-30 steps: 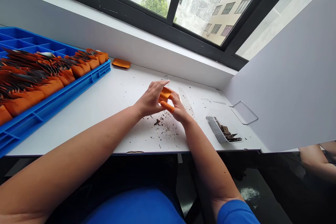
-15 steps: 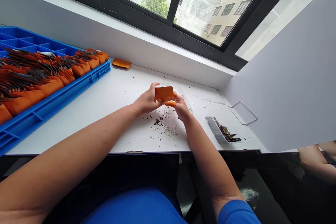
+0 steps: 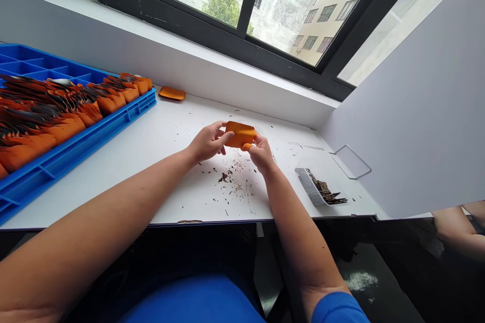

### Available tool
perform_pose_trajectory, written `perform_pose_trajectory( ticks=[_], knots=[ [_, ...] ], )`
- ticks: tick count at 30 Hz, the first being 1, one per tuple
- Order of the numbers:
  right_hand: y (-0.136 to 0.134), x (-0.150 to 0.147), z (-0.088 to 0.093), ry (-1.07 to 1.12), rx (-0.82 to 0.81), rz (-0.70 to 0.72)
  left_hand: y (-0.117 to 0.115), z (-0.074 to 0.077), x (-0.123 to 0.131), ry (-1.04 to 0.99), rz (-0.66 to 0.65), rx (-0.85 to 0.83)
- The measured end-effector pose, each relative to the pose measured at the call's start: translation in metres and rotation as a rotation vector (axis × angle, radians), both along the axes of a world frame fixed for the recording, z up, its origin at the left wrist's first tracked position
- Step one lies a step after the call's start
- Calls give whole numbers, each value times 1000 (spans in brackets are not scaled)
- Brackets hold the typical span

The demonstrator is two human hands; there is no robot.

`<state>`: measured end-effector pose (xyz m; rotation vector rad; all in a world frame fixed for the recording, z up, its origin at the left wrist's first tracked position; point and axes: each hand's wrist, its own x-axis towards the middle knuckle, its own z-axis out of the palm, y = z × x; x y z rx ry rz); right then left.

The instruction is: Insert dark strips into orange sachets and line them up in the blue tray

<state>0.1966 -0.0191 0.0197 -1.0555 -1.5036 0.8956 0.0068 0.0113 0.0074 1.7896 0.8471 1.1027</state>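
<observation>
Between my two hands, above the white table, is a flat orange leather-like piece (image 3: 240,134) with rounded corners. My left hand (image 3: 209,141) pinches its left end, thumb on the near face and fingers partly hidden behind. At the right end my right hand (image 3: 261,154) grips the lower corner. Orange covers sit on the right thumb and apparently one finger. Below the hands, dark crumbs and flakes (image 3: 224,177) lie scattered on the tabletop. Another orange piece (image 3: 172,93) rests by the wall at the back.
A blue divided tray (image 3: 113,120) on the left holds rows of orange and black pieces (image 3: 64,128). To the right stands a clear plastic box (image 3: 311,189) of thin dark brown pieces. A bent wire stand (image 3: 358,165) touches the white partition (image 3: 413,111). Another person's arm (image 3: 456,229) shows beyond it.
The orange piece has tilted, and its face now catches more light. My left thumb has moved from its lower edge onto the near face. The view has shifted slightly.
</observation>
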Motion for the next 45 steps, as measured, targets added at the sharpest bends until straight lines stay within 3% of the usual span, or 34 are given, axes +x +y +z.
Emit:
perform_pose_trajectory(
  ticks=[5,9,13,22,24,28,31,35,38,45],
  knots=[
    [2,2,-2,86,-167,64,-3,8,1,-27,31,-87],
    [-5,2,5,93,-176,160,-11,15,3,-107,41,-143],
    [-7,2,9,47,-199,169,-15,19,1,-54,77,-109],
    [-3,0,5,26,-152,152,-9,8,2,67,84,-69],
    [-2,-1,5,14,-125,162,-9,4,1,136,106,45],
    [-2,-3,3,-43,-77,154,-10,-1,-1,331,90,432],
    [-4,-5,2,-83,-69,230,-10,-3,1,424,70,551],
    [-9,-6,-2,-315,-105,285,-8,-1,4,473,155,520],
    [-13,-5,-2,-438,-6,254,-7,4,1,502,187,465],
    [-17,0,5,-441,324,-4,-10,13,-3,514,245,253]
  ],
)
